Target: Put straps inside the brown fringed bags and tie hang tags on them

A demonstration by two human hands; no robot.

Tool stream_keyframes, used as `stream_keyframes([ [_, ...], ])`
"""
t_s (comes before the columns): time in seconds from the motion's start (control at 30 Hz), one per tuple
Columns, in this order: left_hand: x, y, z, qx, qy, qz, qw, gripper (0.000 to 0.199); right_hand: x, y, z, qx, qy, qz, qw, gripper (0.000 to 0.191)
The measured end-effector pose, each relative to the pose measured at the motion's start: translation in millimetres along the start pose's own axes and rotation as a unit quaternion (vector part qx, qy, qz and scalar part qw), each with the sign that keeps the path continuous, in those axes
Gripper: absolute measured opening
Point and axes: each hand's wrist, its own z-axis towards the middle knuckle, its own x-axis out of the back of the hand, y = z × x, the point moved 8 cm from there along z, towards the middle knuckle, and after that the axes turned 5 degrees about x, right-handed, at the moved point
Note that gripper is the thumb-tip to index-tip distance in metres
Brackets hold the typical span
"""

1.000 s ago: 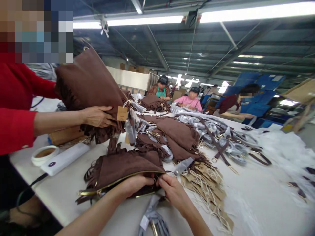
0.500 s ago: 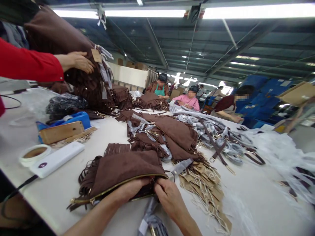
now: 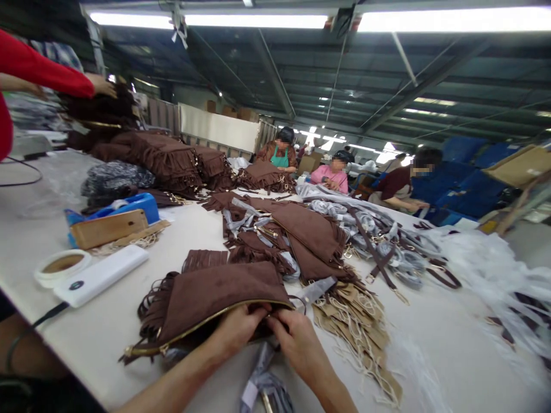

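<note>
Fringed bag (image 3: 224, 289): on the table (image 3: 176, 244), centre of this clock, mouth facing 6.
Left hand (image 3: 239, 330): fingers curled into the mouth; whether they grip anything is hidden, so I cannot tell.
Right hand (image 3: 295, 332): thumb and fingers near together at the mouth's 3 o'clock end; cannot tell what they clamp.
Zip (image 3: 200, 325): could scrape the left wrist or snag lining, as its teeth run close beside the forearm.
Fringe (image 3: 150, 307): strands might catch in the zip, hanging near its 8 o'clock end.
Wrapped strap (image 3: 273, 390): at 5, between the forearms; a dropped elbow could drag it.
Tags (image 3: 357, 315): heaped at 3, loose strings liable to tangle.
Bag pile (image 3: 310, 229): at 1, crowding the far side.
Tape roll (image 3: 62, 267): between 9 and 10, beside a white device (image 3: 103, 275).
</note>
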Motion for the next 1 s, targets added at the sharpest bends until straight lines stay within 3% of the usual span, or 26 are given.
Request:
stream_keyframes([
  [0.1, 0.9, 24, -13, -0.056, -0.005, 0.121, 0.991, 0.025, 9, -1, -2, 0.005, 0.022, 0.028, 0.999, 0.024],
  [0.2, -4.2, 45, -31, -0.113, -0.035, 0.323, 0.939, 0.036, 16, 3, -2, 0.015, 0.051, 0.091, 0.994, 0.022],
  [0.3, 1.0, 50, -42, -0.071, -0.046, 0.479, 0.874, 0.038, 15, 16, 0, 0.001, 0.074, 0.197, 0.978, 0.027],
  [0.37, 8.6, 56, -45, -0.048, -0.045, 0.515, 0.855, 0.033, 12, 28, 1, -0.027, 0.093, 0.256, 0.962, 0.032],
  [0.4, 11.4, 60, -46, -0.052, -0.047, 0.499, 0.864, 0.029, 13, 32, 1, -0.035, 0.111, 0.265, 0.957, 0.034],
  [0.47, 14.4, 72, -46, -0.083, -0.057, 0.407, 0.908, 0.023, 19, 33, 0, -0.021, 0.167, 0.233, 0.958, 0.032],
  [0.57, 15.5, 79, -40, -0.116, -0.081, 0.173, 0.975, 0.022, 31, 13, -5, 0.068, 0.235, 0.13, 0.961, 0.024],
  [0.63, 10.9, 71, -33, -0.091, -0.1, 0.016, 0.991, 0.018, 34, 6, -7, 0.092, 0.246, 0.136, 0.955, 0.022],
  [0.7, 1.6, 56, -26, -0.036, -0.105, -0.087, 0.99, 0.015, 34, 12, -6, 0.057, 0.244, 0.23, 0.94, 0.022],
  [0.77, -7.9, 46, -24, -0.011, -0.091, -0.103, 0.99, 0.016, 34, 22, -4, 0.011, 0.244, 0.343, 0.907, 0.025],
  [0.83, -16.4, 48, -25, -0.036, -0.08, -0.063, 0.994, 0.016, 34, 26, -3, -0.005, 0.247, 0.41, 0.878, 0.03],
  [0.9, -26.9, 52, -28, -0.065, -0.094, -0.019, 0.993, 0.016, 35, 24, -2, -0.003, 0.243, 0.43, 0.87, 0.034],
  [1.0, -34.9, 47, -26, -0.047, -0.102, -0.009, 0.994, 0.017, 31, 23, 1, -0.01, 0.219, 0.463, 0.859, 0.036],
])
